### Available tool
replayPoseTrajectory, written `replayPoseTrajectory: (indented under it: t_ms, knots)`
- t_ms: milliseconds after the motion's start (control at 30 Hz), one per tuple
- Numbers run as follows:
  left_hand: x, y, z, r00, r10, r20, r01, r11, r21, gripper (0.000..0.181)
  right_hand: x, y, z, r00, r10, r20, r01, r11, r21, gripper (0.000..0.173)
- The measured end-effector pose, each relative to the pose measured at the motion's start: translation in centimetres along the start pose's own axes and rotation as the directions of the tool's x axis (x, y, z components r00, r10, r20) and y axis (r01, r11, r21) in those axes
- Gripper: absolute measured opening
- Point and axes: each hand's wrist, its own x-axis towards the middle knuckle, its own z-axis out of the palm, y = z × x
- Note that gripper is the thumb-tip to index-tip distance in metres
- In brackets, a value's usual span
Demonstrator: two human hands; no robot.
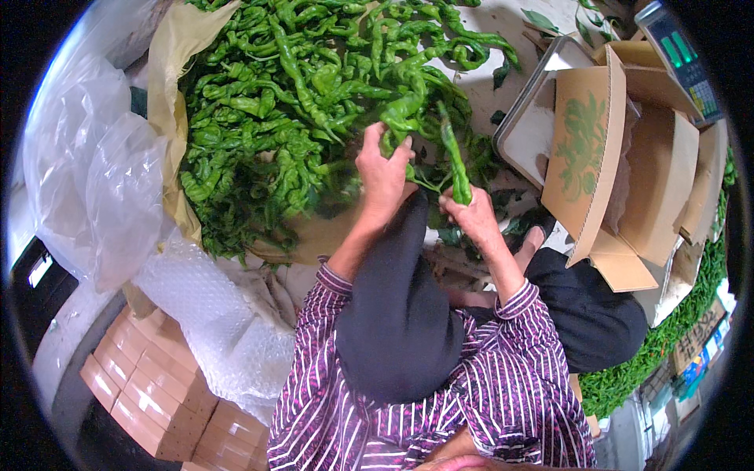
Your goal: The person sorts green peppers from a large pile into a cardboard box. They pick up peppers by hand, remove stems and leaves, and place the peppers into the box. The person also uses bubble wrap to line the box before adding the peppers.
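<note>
A large heap of long, wrinkled green peppers (283,112) spreads before me on the floor. At the heap's near right side, my left hand (382,171) grips a curled green pepper (406,109) between thumb and fingers. A little to the right, my right hand (471,215) is closed around the lower end of a straighter green pepper (452,156), which points up and has a dark tip. Thin green stems (429,183) run between the two hands. My raised knee, in dark trousers, partly hides the space below my left hand.
At the right, an open cardboard carton (648,171) stands on a platform scale (530,129) with a lit display (677,53). Clear plastic (94,159) and bubble wrap (212,318) lie at the left, above stacked brown boxes (147,388). More green peppers (624,371) lie beyond my right knee.
</note>
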Motion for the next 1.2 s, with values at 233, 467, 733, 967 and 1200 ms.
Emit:
replayPoseTrajectory:
  t_ms: [233,467,733,967,1200]
  knots:
    - [1.1,-1.3,-4.2,0.904,0.427,0.014,-0.408,0.854,0.322,0.038,-7.0,4.1,-4.4,0.993,0.104,-0.062,-0.12,0.91,-0.396,0.023]
    - [1.5,5.6,-9.2,0.995,0.095,0.013,-0.077,0.874,-0.479,0.035,-10.3,1.9,-4.1,0.953,-0.188,-0.236,0.08,0.912,-0.402,0.038]
    - [1.8,10.4,-13.1,0.925,0.362,0.116,-0.371,0.798,0.475,0.055,-12.8,-0.8,-4.2,0.884,-0.4,-0.243,0.387,0.917,-0.102,0.038]
    - [-4.9,15.9,-9.2,0.938,0.304,0.167,-0.326,0.938,0.121,0.029,-14.9,-1.3,-5.7,0.89,-0.409,-0.202,0.45,0.861,0.236,0.034]
    - [-15.8,20.7,-2.6,0.792,0.282,0.542,-0.382,0.921,0.079,0.055,-18.0,-1.8,-6.9,0.804,-0.584,-0.111,0.588,0.755,0.289,0.037]
